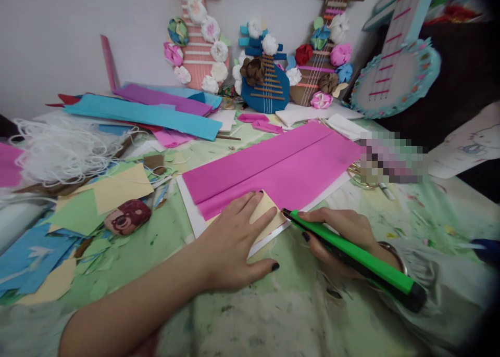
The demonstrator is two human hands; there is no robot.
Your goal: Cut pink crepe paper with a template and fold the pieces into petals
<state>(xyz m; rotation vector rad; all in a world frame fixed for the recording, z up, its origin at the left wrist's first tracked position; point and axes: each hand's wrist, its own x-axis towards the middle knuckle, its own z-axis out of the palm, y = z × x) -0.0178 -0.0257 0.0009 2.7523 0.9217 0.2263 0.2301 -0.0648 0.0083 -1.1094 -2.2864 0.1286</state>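
My left hand [234,242] lies with its fingers spread on a cream card [269,216], pressing it over a magenta paper [289,175]. Under the magenta paper, the edge of a white sheet [191,211] shows. My right hand [344,237] is wrapped round a green utility knife [351,253]. The knife's tip is at the right edge of the cream card, close to the magenta paper. A lengthwise crease runs across the magenta paper.
Paper scraps [82,206], tangled white string [66,149] and a dark red patterned object [128,216] lie at left. Coloured strips [148,117] are stacked behind. Decorated paper instruments [265,86] stand by the wall. A blurred patch [394,156] is at right.
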